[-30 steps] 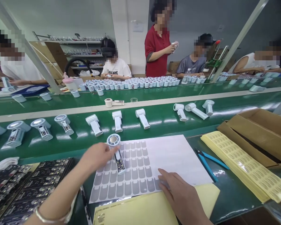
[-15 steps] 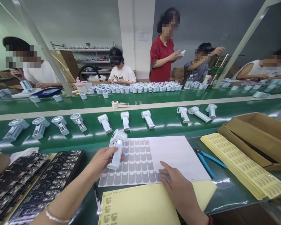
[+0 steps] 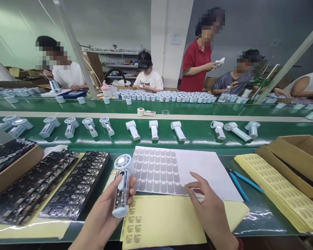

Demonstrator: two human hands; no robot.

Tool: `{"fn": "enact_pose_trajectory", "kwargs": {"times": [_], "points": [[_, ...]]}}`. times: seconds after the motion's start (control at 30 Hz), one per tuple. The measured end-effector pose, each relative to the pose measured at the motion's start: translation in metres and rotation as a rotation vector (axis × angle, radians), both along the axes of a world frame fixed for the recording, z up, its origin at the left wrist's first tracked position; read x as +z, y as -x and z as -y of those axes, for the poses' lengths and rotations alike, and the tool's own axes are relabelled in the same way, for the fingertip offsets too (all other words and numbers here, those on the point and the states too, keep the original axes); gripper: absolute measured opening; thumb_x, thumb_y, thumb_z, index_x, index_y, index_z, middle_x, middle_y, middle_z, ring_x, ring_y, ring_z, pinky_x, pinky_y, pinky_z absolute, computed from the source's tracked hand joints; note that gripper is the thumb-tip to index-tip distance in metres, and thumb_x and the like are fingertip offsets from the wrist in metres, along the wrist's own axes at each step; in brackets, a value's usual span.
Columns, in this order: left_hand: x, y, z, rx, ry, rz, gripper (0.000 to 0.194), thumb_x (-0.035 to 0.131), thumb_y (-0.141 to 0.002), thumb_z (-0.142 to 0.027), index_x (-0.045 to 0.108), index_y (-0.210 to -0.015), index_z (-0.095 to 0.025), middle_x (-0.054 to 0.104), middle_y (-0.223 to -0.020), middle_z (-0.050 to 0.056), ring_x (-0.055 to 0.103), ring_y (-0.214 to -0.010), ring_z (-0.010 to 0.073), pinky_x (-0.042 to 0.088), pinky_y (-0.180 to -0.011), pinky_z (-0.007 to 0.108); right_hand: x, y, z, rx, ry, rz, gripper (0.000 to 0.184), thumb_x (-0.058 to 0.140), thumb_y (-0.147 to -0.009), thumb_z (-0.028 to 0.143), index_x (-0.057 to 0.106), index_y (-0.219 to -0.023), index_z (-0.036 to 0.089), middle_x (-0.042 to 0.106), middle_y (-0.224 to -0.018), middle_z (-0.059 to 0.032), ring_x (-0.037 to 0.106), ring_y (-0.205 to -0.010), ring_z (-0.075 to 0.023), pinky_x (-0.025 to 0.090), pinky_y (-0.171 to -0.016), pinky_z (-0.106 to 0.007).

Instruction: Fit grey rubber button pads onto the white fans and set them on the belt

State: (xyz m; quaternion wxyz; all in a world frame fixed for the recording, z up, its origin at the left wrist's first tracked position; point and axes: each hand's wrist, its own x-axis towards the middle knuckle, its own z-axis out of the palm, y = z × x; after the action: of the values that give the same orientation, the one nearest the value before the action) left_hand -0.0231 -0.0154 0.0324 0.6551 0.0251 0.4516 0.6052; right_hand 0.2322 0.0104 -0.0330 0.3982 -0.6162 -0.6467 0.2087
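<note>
A light blue handheld fan (image 3: 122,185) is in my left hand (image 3: 106,208), with fingers wrapped around its handle. The round head is uppermost, and the handle's near side shows a bare circuit board. My thumb rests on the board near a pale blue oval piece. Over the lower edge of a white sheet with rows of grey labels (image 3: 156,170) is my right hand (image 3: 208,205). Its fingers are curved and apart, the tips near the end of the bottom label row. Beneath that hand lies a yellow sticker sheet (image 3: 167,218) with printed labels at its left side.
Stacked circuit boards (image 3: 70,187) lie left, beside a cardboard box (image 3: 18,170). Blue-handled cutters (image 3: 240,185), yellow label sheets (image 3: 279,187) and an open carton (image 3: 294,156) are right. Several fans (image 3: 153,130) line the green belt (image 3: 120,140). Co-workers sit or stand beyond it.
My left hand has turned the fan so its open circuit side faces me, and brought it lower and closer. My right hand stays by the label sheet. The view has swung left.
</note>
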Motion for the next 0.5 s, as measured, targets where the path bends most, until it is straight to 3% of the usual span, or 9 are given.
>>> {"fn": "enact_pose_trajectory", "kwargs": {"times": [0.1,0.23,0.33,0.5], "points": [[0.004,-0.008,0.002,0.087,0.106,0.0,0.016,0.057,-0.091,-0.013,0.066,-0.1,-0.003,0.066,-0.078,0.011,0.065,-0.058,0.0138,0.059,-0.055,0.024,0.029,0.025,0.017,0.084,0.087,-0.313,0.045,0.064,-0.088,0.048,0.053,-0.127,0.027,0.075,-0.09,-0.002,0.074,-0.086,-0.0246,0.061,-0.076,-0.036],[0.012,-0.023,-0.001,0.113,0.184,0.182,0.02,0.051,-0.095,-0.016,0.066,-0.102,-0.004,0.06,-0.065,0.005,0.06,-0.045,0.0098,0.054,-0.044,0.018,0.06,0.067,0.035,0.359,0.313,-0.652,0.052,0.073,-0.078,0.034,0.054,-0.125,0.024,0.074,-0.08,-0.0024,0.068,-0.113,-0.0297,0.061,-0.08,-0.037],[0.014,-0.03,-0.003,0.119,0.169,0.259,0.013,0.054,-0.094,-0.015,0.064,-0.094,-0.007,0.059,-0.063,0.002,0.057,-0.041,0.0074,0.051,-0.04,0.015,0.07,0.089,0.039,0.452,0.4,-0.773,0.051,0.076,-0.07,0.023,0.058,-0.118,0.023,0.075,-0.074,-0.0012,0.066,-0.117,-0.0312,0.059,-0.085,-0.04],[0.014,-0.032,-0.004,0.149,0.213,0.27,0.014,0.054,-0.094,-0.015,0.058,-0.081,-0.013,0.06,-0.061,0.001,0.057,-0.04,0.0073,0.05,-0.04,0.016,0.072,0.101,0.036,0.461,0.391,-0.762,0.049,0.073,-0.068,0.014,0.06,-0.114,0.024,0.076,-0.072,0.0018,0.066,-0.118,-0.0282,0.051,-0.103,-0.045]]}}
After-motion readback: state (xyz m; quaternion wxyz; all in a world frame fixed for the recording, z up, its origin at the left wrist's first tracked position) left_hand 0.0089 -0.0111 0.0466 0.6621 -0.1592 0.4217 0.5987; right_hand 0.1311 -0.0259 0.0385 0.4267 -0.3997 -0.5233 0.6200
